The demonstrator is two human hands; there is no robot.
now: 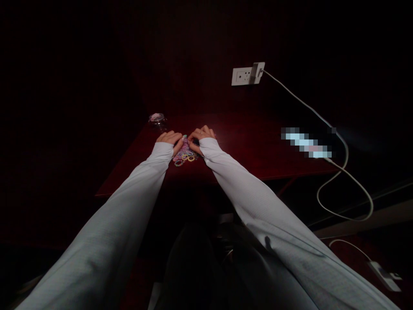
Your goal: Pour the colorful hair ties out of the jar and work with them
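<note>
A small pile of colourful hair ties (184, 156), pink, purple, yellow and pale green, lies on the dark red table. At its left side my left hand (170, 138) is closed, fingers bent and thumb pointing toward me, with its tips at the upper part of the pile. My right hand (202, 134) faces it from the right, also curled, its thumb and fingers at the pile's top edge. Both hands seem to grip hair ties between them, though the fingertips are partly hidden. Beyond my left hand stands a clear glass jar (158, 124) with something pinkish at its top.
The dark red table (245, 150) ends in a front edge near my forearms. A wall socket (241, 76) holds a white charger, whose cable (300, 101) runs down to a blurred-out lit device (306, 144) at the right. A white power strip (383, 275) lies low at the right.
</note>
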